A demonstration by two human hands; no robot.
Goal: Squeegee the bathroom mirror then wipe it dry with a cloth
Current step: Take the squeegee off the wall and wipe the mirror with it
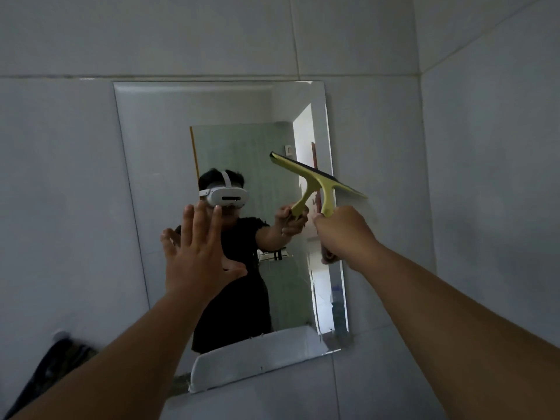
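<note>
A frameless rectangular mirror [169,116] hangs on the grey tiled wall ahead. My right hand [345,231] is shut on the handle of a yellow-green squeegee [321,180]. Its blade slants down to the right over the mirror's right edge, at about mid height. My left hand [197,250] is raised with fingers spread, flat against or close to the glass at the mirror's left middle. It holds nothing. The mirror reflects a person in a black top with a white headset. Streaks and drops show along the mirror's lower right side. No cloth can be clearly made out.
Grey wall tiles [485,147] surround the mirror, with a corner at the right. A dark object [57,359] hangs on a hook at the lower left. The mirror reflects a white basin rim along its lower edge.
</note>
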